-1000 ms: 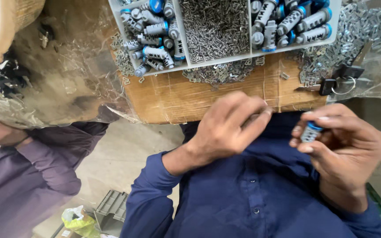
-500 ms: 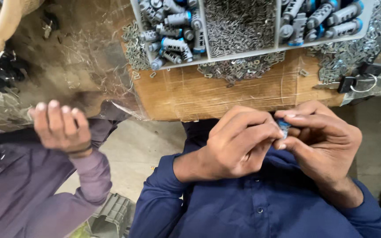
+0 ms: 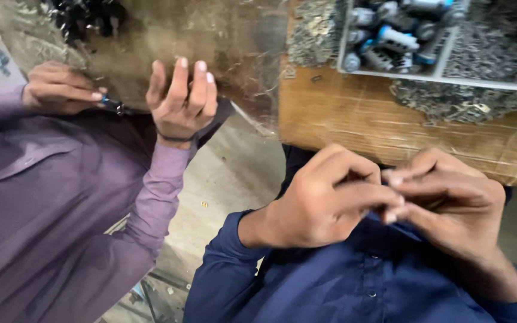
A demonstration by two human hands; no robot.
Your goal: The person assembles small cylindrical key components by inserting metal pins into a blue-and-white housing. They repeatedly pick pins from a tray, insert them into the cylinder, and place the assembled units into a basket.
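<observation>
Small part hidden between my pinching fingers, left hand (image 3: pixel 324 200) touching right hand (image 3: pixel 450 200), parts tray (image 3: pixel 438 76) on wooden tabletop (image 3: pixel 360 119), co-worker's hand (image 3: pixel 181 98) nearby

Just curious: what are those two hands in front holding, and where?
Cannot be told: the left hand and right hand pinch fingertips together, hiding anything between them.

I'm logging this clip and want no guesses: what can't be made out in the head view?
- Whatever the left hand and right hand pinch: hidden by their own fingers.
- White tray: cut off by the top edge, and its blue-and-grey parts are blurred.
- Small item in the co-worker's hand: too small.
</observation>
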